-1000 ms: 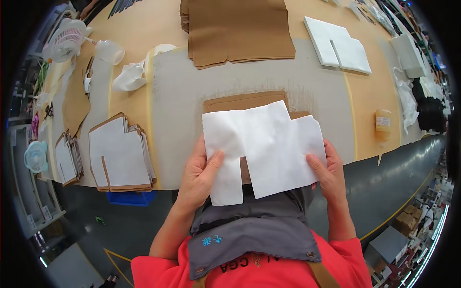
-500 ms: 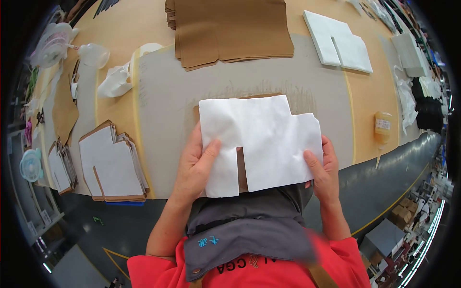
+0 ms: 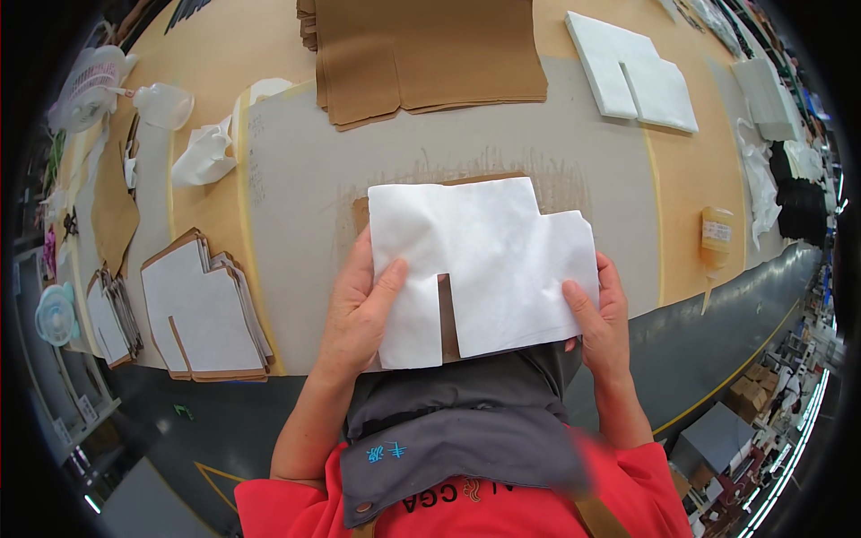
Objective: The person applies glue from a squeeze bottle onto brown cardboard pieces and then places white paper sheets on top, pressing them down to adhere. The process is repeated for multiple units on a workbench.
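White, thin fabric-like sheet (image 3: 480, 264), cut with a stepped upper corner and a slot in its lower edge, lies over a brown card template (image 3: 448, 314) at the near edge of the grey work mat (image 3: 296, 179). Your left hand (image 3: 359, 309) pinches the sheet's left side, thumb on top and fingers beneath. Your right hand (image 3: 603, 314) grips the right edge the same way. The brown card shows along the top edge and through the slot, so alignment appears close but not confirmed. I judge this piece to be at the matching stage, not yet set aside. To your left, a stack of paired white-on-brown pieces (image 3: 204, 309) looks finished. Beyond the mat, a pile of brown cards (image 3: 421, 49) and a pile of white cut sheets (image 3: 632, 67) look unprocessed, so much work appears left.
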{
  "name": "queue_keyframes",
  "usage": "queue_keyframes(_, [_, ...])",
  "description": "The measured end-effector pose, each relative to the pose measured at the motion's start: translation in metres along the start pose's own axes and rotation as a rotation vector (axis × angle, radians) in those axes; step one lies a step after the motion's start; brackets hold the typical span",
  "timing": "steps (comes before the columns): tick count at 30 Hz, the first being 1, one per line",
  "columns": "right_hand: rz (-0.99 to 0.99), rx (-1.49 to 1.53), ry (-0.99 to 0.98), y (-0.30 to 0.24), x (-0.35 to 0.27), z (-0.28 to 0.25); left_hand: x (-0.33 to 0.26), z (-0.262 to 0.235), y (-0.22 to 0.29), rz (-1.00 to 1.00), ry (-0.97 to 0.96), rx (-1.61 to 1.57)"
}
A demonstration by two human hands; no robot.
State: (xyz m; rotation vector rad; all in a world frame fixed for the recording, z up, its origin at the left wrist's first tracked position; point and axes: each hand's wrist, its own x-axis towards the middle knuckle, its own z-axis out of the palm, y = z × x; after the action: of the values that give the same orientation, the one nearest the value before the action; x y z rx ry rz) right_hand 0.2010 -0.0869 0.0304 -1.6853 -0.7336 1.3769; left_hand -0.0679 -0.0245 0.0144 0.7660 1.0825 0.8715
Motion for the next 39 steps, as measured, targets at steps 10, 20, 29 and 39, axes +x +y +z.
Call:
queue_keyframes(10, [0.004, -0.017, 0.002, 0.0, 0.0, 0.001, -0.002, -0.004, 0.0, -0.009, -0.02, 0.051])
queue_keyframes(20, [-0.007, -0.029, 0.013, -0.002, 0.0, 0.004, -0.012, -0.001, 0.013, 0.073, 0.077, 0.395])
queue_keyframes(29, [-0.018, -0.036, 0.02, -0.003, 0.0, 0.007, -0.014, -0.006, 0.011, 0.15, 0.127, 0.798])
queue_keyframes(39, [-0.054, -0.048, 0.045, 0.0, 0.0, 0.008, -0.011, -0.009, 0.0, 0.288, 0.169, 0.85])
